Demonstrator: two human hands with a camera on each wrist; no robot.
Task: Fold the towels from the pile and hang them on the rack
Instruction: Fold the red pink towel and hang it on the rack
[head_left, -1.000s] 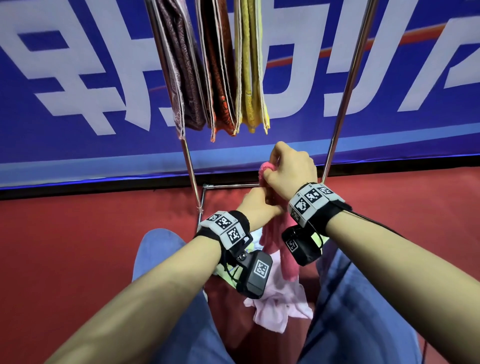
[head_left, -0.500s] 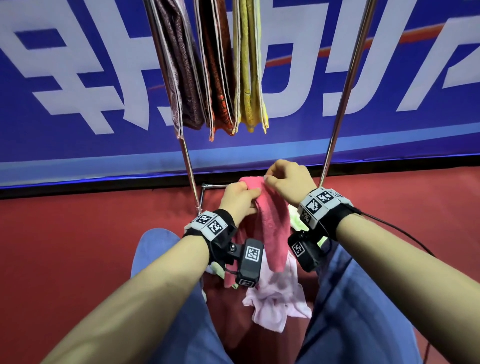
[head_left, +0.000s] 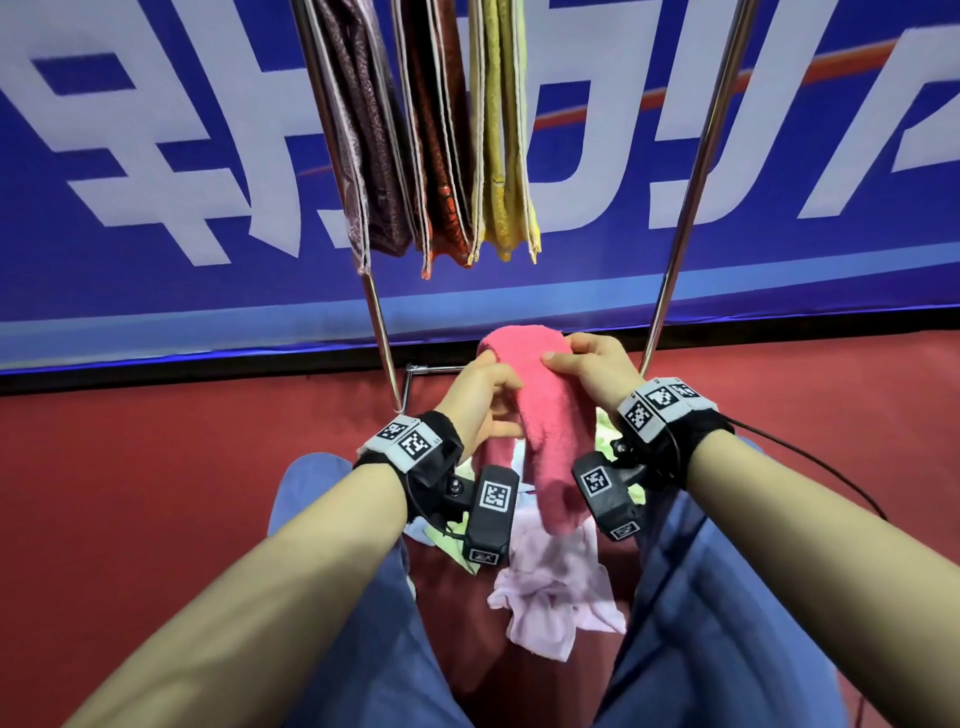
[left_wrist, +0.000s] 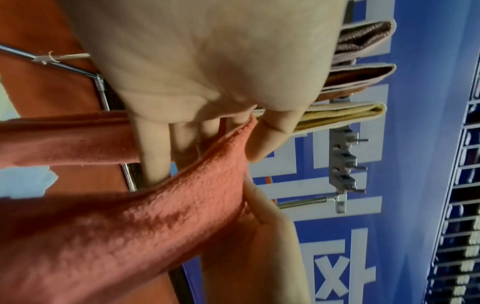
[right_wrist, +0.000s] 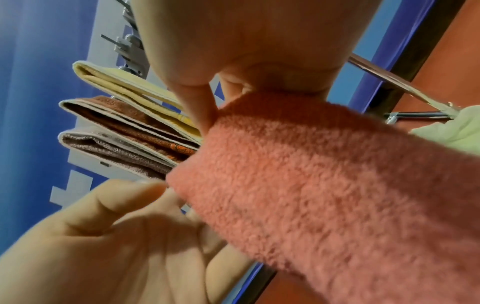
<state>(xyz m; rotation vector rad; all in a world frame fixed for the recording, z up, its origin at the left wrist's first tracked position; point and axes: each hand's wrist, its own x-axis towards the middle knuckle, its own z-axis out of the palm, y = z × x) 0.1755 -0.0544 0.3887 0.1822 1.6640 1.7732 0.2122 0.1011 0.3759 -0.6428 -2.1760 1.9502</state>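
Note:
A pink towel (head_left: 545, 415) hangs folded over between both hands, low in front of the rack, its end dangling above the pile. My left hand (head_left: 498, 400) holds its left side, thumb on the front and fingers behind the cloth (left_wrist: 182, 216). Along the top right edge my right hand (head_left: 558, 358) pinches the towel (right_wrist: 324, 185) between thumb and fingers. The chrome rack (head_left: 675, 234) stands just beyond, with a brown towel (head_left: 363, 130), a rust towel (head_left: 441, 130) and a yellow towel (head_left: 504, 130) hanging folded side by side.
On the red floor between my knees lies the pile: a pale lilac towel (head_left: 556, 597) and a light green cloth (head_left: 602, 441). The rack's base bar (head_left: 436, 370) sits low behind the hands. A blue banner (head_left: 156, 156) fills the background.
The hands were close together on the bunched towel; they have drawn apart sideways and the pink towel now spreads wider between them.

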